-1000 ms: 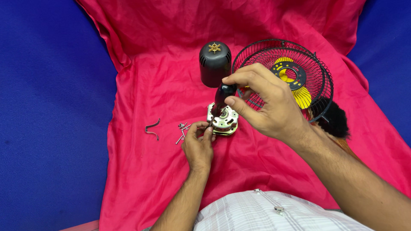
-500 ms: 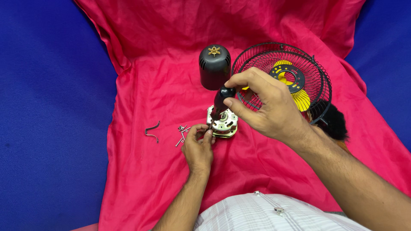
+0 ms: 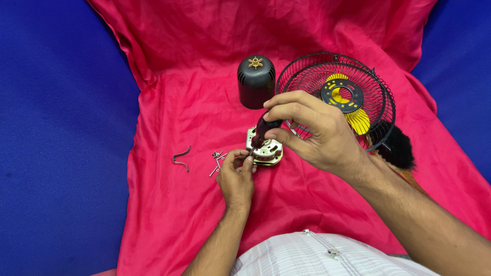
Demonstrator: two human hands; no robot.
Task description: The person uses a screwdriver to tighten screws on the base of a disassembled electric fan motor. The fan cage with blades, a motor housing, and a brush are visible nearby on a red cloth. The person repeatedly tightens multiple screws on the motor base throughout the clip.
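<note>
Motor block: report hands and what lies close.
Right hand grips screwdriver. Left hand steadies motor block. Loose screws beside it.

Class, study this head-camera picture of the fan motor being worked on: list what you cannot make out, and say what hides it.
- Screwdriver tip, head view: hidden behind the left hand fingertips and the motor.
- Its handle top: wrapped by the right hand.
- Small screws: too small to count.
- Fan guard lower left part: covered by the right hand.
- Dark object behind the guard: kind unclear.
</note>
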